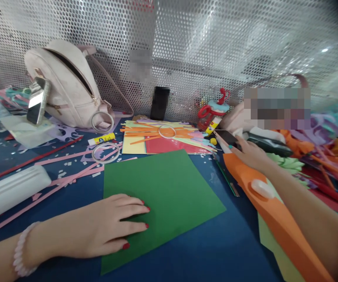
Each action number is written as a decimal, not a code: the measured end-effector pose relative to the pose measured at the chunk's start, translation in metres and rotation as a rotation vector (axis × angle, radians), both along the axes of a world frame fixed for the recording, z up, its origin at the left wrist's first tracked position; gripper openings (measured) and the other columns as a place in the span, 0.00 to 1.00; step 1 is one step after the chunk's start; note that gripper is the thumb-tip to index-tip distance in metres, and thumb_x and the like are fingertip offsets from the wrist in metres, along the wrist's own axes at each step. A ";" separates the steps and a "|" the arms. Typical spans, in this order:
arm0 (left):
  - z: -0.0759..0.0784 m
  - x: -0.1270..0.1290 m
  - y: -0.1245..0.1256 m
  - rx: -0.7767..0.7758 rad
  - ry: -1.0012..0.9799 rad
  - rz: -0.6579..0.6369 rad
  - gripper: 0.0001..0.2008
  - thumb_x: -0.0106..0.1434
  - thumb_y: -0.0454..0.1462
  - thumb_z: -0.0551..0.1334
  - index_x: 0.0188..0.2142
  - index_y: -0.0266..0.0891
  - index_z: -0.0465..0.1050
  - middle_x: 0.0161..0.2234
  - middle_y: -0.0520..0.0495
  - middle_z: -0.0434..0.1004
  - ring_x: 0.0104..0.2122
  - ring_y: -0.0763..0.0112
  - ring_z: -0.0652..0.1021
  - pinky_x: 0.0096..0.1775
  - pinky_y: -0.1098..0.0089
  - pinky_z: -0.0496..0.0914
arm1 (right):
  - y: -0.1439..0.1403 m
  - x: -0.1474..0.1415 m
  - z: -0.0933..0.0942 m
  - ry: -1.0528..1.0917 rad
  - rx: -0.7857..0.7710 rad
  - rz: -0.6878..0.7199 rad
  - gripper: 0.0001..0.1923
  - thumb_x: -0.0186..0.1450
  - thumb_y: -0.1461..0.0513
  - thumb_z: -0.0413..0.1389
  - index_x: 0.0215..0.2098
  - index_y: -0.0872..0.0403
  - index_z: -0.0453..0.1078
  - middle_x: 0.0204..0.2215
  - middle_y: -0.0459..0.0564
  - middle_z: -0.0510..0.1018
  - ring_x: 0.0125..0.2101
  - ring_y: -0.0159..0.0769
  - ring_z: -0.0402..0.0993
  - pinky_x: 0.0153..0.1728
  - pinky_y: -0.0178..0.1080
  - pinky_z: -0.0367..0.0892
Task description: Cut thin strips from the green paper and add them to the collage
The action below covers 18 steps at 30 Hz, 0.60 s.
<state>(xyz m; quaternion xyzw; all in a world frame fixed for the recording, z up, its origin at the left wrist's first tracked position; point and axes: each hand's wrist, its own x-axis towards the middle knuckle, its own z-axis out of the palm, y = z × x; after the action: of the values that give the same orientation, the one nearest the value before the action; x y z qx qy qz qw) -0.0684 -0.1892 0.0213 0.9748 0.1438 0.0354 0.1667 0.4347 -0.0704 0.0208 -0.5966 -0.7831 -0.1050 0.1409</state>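
A sheet of green paper (163,188) lies at an angle on the blue table. My left hand (112,223) rests flat on its left part, fingers spread. Farther off on the right, my right hand (249,153) is at the right end of a dark-screened phone (228,138), with its thumb and fingers around that end; part of the grip is hidden. Under my right forearm is a long folded piece of orange paper (274,213) with a white oval object (262,188) on it. A dark green pencil-like stick (225,174) lies between the green sheet and the orange piece.
Behind the sheet are orange and yellow paper strips (145,131) on coloured sheets, with a white ring (167,132) on top. A glue stick (102,139), pink strips (77,172), a white backpack (63,82) and a white case (13,192) lie leftward. Paper scraps (318,149) heap rightward.
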 end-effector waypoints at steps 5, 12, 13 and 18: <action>0.005 0.000 -0.007 -0.003 0.056 -0.027 0.35 0.58 0.47 0.69 0.62 0.42 0.62 0.64 0.35 0.58 0.63 0.45 0.62 0.58 0.42 0.62 | -0.027 -0.049 0.001 -0.050 -0.002 0.110 0.25 0.68 0.55 0.48 0.58 0.61 0.63 0.53 0.72 0.71 0.56 0.62 0.65 0.52 0.63 0.61; 0.009 0.001 -0.016 -0.004 0.127 -0.019 0.36 0.59 0.42 0.68 0.64 0.41 0.59 0.65 0.37 0.57 0.63 0.44 0.61 0.58 0.38 0.61 | -0.121 -0.164 0.009 -0.120 -0.398 0.728 0.31 0.64 0.49 0.58 0.62 0.52 0.64 0.59 0.58 0.70 0.60 0.46 0.64 0.58 0.52 0.63; 0.008 0.001 -0.016 -0.002 0.111 -0.014 0.33 0.61 0.41 0.66 0.64 0.41 0.59 0.64 0.38 0.58 0.63 0.45 0.62 0.58 0.39 0.61 | -0.129 -0.173 0.008 -0.129 -0.415 0.757 0.31 0.64 0.49 0.59 0.61 0.52 0.65 0.58 0.57 0.71 0.59 0.44 0.66 0.58 0.51 0.63; 0.006 -0.001 -0.013 0.038 -0.025 -0.030 0.23 0.66 0.39 0.60 0.60 0.40 0.63 0.60 0.43 0.67 0.60 0.55 0.66 0.61 0.53 0.62 | -0.140 -0.187 -0.001 -0.151 -0.190 0.798 0.13 0.69 0.61 0.53 0.50 0.55 0.72 0.46 0.53 0.80 0.47 0.37 0.75 0.50 0.42 0.69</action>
<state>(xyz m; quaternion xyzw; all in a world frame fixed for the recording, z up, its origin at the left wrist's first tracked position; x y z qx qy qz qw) -0.0695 -0.2018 0.0269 0.9793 0.1264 0.0478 0.1507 0.2478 -0.2103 0.0196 -0.2475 -0.9671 -0.0127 0.0571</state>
